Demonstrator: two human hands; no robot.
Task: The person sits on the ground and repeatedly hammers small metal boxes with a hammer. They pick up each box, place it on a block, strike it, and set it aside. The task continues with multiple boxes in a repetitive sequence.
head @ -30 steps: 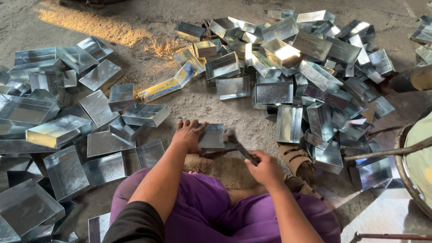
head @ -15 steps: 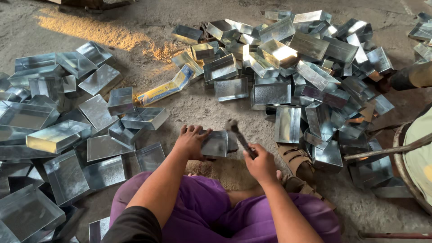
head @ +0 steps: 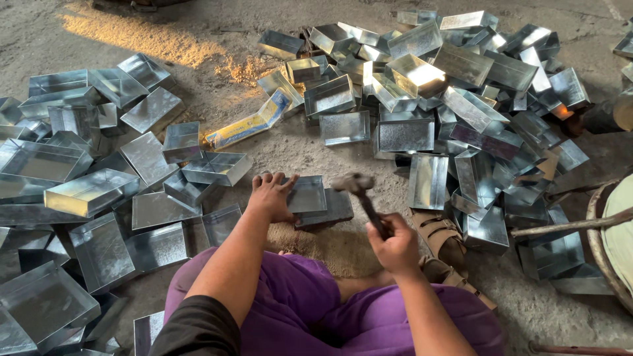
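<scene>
Risked a blow on the left hand (head: 271,196) pressing flat on the small metal tray (head: 307,194), with the right hand (head: 393,245) gripping the raised hammer (head: 359,191) close above.

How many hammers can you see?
1. The hammer is in the right hand, raised over the metal tray that the left hand steadies. More could be hidden among the tray piles.

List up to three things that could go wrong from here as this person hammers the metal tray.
1. The left hand lies flat on the tray close to the raised hammer; a stray blow could hit the fingers.
2. The tray sits on a small block; it could slip when struck.
3. Piled trays show thin bare edges that may cut.
</scene>
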